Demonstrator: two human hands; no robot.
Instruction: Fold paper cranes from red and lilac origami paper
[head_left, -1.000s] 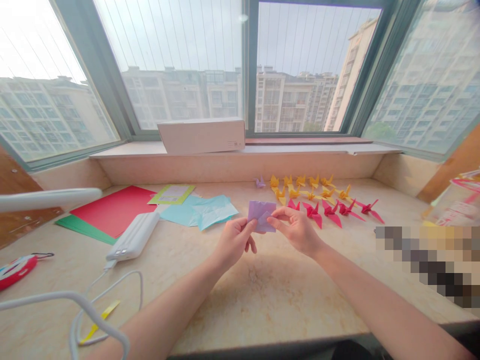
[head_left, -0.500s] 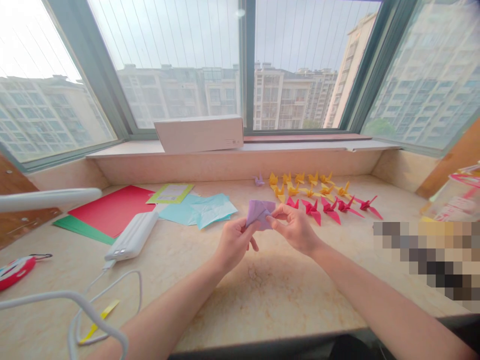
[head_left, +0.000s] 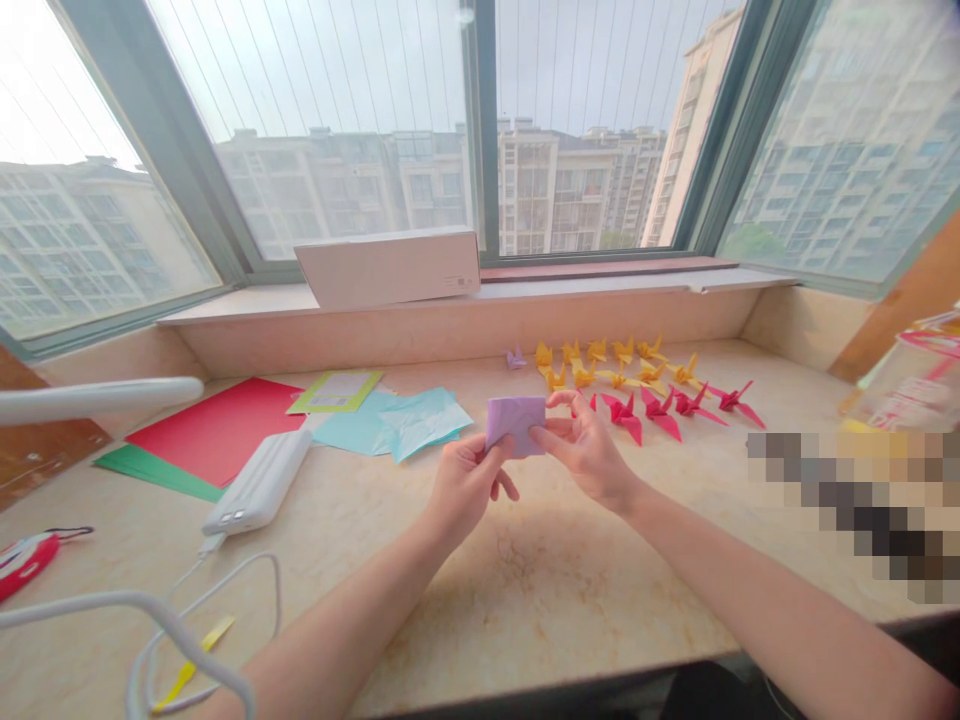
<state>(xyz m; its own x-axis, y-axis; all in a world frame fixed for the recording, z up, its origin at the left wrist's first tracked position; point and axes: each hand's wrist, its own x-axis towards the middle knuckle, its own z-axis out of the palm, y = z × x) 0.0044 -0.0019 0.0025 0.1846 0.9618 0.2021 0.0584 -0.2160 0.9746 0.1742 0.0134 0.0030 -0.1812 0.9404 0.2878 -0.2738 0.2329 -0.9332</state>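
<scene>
A small folded square of purple origami paper point(head_left: 517, 420) is held up above the countertop between my two hands. My left hand point(head_left: 469, 475) pinches its lower left side, the thumb on the near face. From the right, my right hand point(head_left: 585, 445) grips the other edge with thumb and fingers. Just beyond stand rows of folded paper cranes: yellow cranes point(head_left: 619, 377) at the back, red cranes point(head_left: 660, 412) in front, and one small purple crane point(head_left: 514, 357) by itself. My right fingers hide part of the leftmost red crane.
Light blue paper point(head_left: 352, 428), red sheets point(head_left: 217, 430), green sheets point(head_left: 150, 470) and a yellow-green packet point(head_left: 335, 391) lie at the left. Nearer are a white power bank point(head_left: 259, 482) and its looping cable point(head_left: 279, 590). A white box point(head_left: 388, 270) rests on the sill; a clear container point(head_left: 911, 375) stands right.
The purple paper's raised diagonal flap now lies flat, so it shows as a near square. Both hands keep hold of it, and the whole view has shifted slightly.
</scene>
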